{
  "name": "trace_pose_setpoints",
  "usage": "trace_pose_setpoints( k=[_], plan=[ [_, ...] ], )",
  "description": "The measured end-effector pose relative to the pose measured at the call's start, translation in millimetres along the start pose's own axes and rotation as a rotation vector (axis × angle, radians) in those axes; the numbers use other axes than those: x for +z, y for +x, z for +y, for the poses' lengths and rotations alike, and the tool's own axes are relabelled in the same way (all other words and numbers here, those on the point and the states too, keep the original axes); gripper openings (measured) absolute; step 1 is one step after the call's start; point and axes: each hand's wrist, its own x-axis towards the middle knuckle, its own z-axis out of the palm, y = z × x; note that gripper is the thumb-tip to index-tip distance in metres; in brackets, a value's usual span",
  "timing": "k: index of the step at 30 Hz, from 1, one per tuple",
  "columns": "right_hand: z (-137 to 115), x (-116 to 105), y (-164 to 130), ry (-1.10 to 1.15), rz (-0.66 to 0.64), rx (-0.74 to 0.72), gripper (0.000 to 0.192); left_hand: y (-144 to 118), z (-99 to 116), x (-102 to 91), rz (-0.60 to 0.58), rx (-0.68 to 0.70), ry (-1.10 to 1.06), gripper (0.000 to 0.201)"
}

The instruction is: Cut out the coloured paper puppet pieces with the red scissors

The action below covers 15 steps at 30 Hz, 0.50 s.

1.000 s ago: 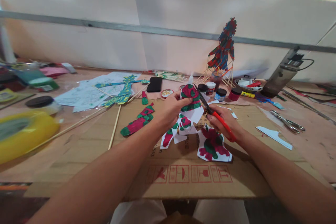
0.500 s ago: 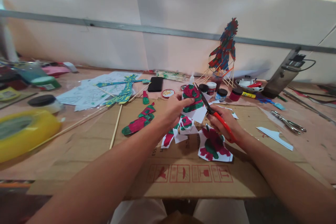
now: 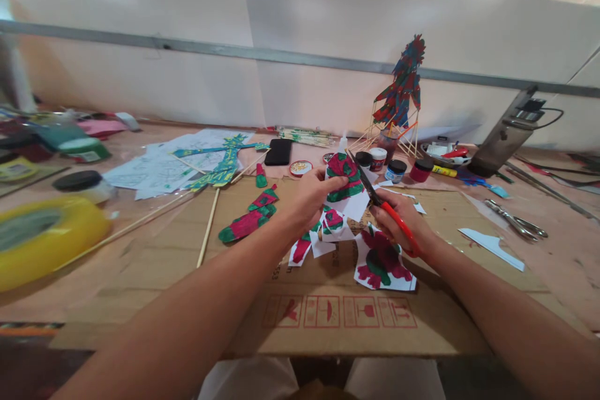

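Note:
Between the thumb and fingers of my left hand (image 3: 315, 195) is a piece of white paper (image 3: 345, 176) painted in crimson and green. My right hand (image 3: 404, 220) grips red-handled scissors (image 3: 397, 224), whose dark blades lie along the paper's right edge. Below my hands, a larger crimson and green paper cutout (image 3: 382, 262) with a white border rests on the cardboard (image 3: 328, 340). Smaller painted paper pieces (image 3: 334, 222) lie just under my left hand. To the left of it sit trimmed crimson and green cutouts (image 3: 248, 222).
A stick frame with a red and blue paper figure (image 3: 405, 84) stands at the back right, near several paint jars (image 3: 396, 170). A grey bottle (image 3: 504, 131) and metal pliers-like tool (image 3: 515, 220) are at right. Yellow tape (image 3: 89, 240), a black phone (image 3: 278, 152) and thin sticks (image 3: 209, 225) lie left.
Almost nothing differs. Both hands, the paper and the scissors keep nearly the same place; the whole view has shifted very slightly.

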Motion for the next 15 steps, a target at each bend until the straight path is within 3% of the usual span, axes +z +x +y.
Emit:
trace_pose_setpoints(
  k=[6,12,15],
  plan=[
    [-3.1,0.3,-1.0,0.01,-0.013,0.005,0.015,-0.1,1.5,0.3,-0.003,-0.017,-0.006,0.025],
    [-1.8,-1.9,2.5,-0.086,0.038,-0.133,0.013,0.8,1.2,-1.4,-0.033,-0.038,-0.028,0.035],
    [2.0,-0.5,2.6,-0.105,0.033,-0.12,0.012,2.1,-0.1,-3.6,-0.041,-0.046,-0.027,0.034]
  ],
)
